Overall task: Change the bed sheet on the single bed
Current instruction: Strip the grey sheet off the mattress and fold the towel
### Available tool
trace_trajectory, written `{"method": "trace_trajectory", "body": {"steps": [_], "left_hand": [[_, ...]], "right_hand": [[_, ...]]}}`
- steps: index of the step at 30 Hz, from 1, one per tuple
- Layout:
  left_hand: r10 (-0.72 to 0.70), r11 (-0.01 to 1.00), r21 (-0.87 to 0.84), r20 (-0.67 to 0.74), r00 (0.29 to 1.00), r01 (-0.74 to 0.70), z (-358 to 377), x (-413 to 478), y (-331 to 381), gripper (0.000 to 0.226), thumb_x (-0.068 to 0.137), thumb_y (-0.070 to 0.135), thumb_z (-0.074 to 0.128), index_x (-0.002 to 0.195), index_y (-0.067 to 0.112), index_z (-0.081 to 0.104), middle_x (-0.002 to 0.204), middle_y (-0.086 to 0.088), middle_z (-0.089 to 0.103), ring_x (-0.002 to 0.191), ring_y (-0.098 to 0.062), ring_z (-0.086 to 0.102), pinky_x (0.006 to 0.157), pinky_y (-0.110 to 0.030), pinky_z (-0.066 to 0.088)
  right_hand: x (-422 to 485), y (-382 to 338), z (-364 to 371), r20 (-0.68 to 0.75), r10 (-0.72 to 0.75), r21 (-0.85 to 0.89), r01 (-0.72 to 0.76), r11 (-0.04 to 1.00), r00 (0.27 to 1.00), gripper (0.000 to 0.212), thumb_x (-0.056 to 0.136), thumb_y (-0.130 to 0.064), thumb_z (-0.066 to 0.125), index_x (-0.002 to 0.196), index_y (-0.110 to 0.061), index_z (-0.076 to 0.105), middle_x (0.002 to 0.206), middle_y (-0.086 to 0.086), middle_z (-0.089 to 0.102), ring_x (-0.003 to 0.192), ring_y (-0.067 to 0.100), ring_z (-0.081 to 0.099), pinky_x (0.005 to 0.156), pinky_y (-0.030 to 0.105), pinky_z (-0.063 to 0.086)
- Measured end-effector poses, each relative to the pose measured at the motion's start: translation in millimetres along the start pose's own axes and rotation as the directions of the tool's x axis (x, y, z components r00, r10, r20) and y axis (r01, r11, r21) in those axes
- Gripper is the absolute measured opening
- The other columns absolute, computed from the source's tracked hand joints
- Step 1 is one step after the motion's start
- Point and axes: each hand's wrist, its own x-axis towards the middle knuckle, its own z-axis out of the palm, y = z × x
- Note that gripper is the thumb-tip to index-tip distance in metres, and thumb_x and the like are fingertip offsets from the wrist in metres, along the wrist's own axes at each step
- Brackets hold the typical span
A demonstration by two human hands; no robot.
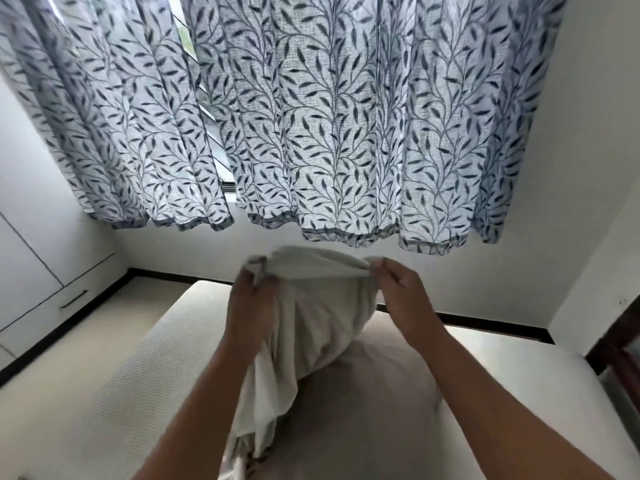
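At frame centre, the left hand (251,299) pinches one corner of a bunched white bed sheet (311,317), which hangs over the bare mattress (104,382); the right hand (403,292) pinches its other top edge, below leaf-patterned curtains (346,133).

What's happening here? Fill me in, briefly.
A person stands over a bare mattress and holds up a bunched white sheet with both hands. The left hand grips one end of its top edge, the right hand pinches the other, and the rest hangs down between the arms. Nothing is spread on the bed yet. Leaf-patterned curtains hang over the window behind.
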Motion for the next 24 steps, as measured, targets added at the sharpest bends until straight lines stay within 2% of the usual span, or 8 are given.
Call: {"method": "trace_trajectory", "body": {"steps": [2,6,10,13,16,18,21,24], "left_hand": [[0.034,0.996,-0.078,-0.044,0.998,-0.037,-15,16,30,0.013,0.090,0.022,0.055,0.090,0.026,0.067,0.085,0.005,0.069,0.081,-0.012,0.063,0.074,-0.033,0.050],[0.143,0.989,-0.040,-0.055,0.988,-0.145,-52,41,75,0.011,0.084,0.029,0.057,0.084,0.027,0.068,0.079,0.004,0.070,0.078,-0.016,0.064,0.073,-0.033,0.051],[0.201,0.979,0.000,-0.166,0.965,-0.204,-101,69,96,0.016,0.089,0.011,0.061,0.078,0.022,0.063,0.062,0.014,0.066,0.056,0.002,0.059,0.054,-0.014,0.046],[0.179,0.983,0.007,-0.250,0.952,-0.183,-142,101,92,0.014,0.080,0.023,0.066,0.091,0.014,0.069,0.079,0.002,0.070,0.069,-0.011,0.063,0.066,-0.025,0.050],[0.160,0.987,0.051,-0.323,0.933,-0.151,-183,142,76,0.026,0.083,0.022,0.064,0.108,0.015,0.069,0.099,-0.004,0.072,0.085,-0.017,0.065,0.083,-0.038,0.053],[0.184,0.983,0.069,-0.362,0.914,-0.170,-201,170,76,0.029,0.082,0.020,0.061,0.110,0.017,0.069,0.100,-0.005,0.071,0.085,-0.017,0.063,0.081,-0.037,0.052],[0.290,0.957,0.095,-0.410,0.865,-0.276,-212,209,106,0.027,0.082,0.023,0.058,0.106,0.014,0.067,0.097,-0.005,0.066,0.081,-0.012,0.057,0.074,-0.026,0.046],[0.411,0.900,0.053,-0.438,0.799,-0.433,-217,258,152,0.020,0.080,0.018,0.054,0.098,0.020,0.064,0.094,-0.007,0.064,0.079,-0.010,0.055,0.073,-0.027,0.049]], "right_hand": [[-2,3,16,0.080,0.010,-0.058,-0.005,0.998,0.997,0.046,0.081,-0.065,0.068,0.098,-0.022,0.070,0.087,0.008,0.070,0.079,0.017,0.064,0.076,0.044,0.054],[2,15,48,0.350,0.035,-0.347,0.095,0.933,0.936,0.060,0.070,-0.044,0.087,0.106,-0.030,0.041,0.083,0.005,0.063,0.073,0.021,0.058,0.065,0.038,0.046],[31,39,69,0.449,0.146,-0.725,0.265,0.636,0.881,0.024,0.094,-0.040,0.061,0.110,-0.023,0.060,0.105,0.013,0.070,0.101,0.036,0.064,0.073,0.037,0.044],[68,46,62,0.296,0.184,-0.854,0.173,0.491,0.937,0.030,0.097,-0.042,0.050,0.097,-0.017,0.068,0.106,0.012,0.071,0.103,0.035,0.066,0.076,0.038,0.048],[116,9,49,0.059,-0.028,-0.802,0.064,0.594,0.998,0.024,0.087,-0.025,0.047,0.079,-0.014,0.067,0.088,0.015,0.073,0.090,0.035,0.069,0.070,0.035,0.047],[146,-40,42,-0.101,-0.243,-0.710,0.101,0.697,0.965,0.019,0.075,-0.019,0.047,0.072,-0.014,0.065,0.080,0.019,0.071,0.083,0.038,0.068,0.068,0.036,0.045],[184,-130,33,-0.372,-0.469,-0.599,0.179,0.781,0.801,0.025,0.076,-0.001,0.055,0.093,-0.009,0.073,0.091,0.019,0.072,0.092,0.037,0.067,0.074,0.034,0.042],[201,-230,15,-0.565,-0.658,-0.574,0.335,0.747,0.499,0.026,0.078,-0.006,0.050,0.094,-0.009,0.071,0.090,0.018,0.070,0.089,0.033,0.064,0.070,0.032,0.035]]}}
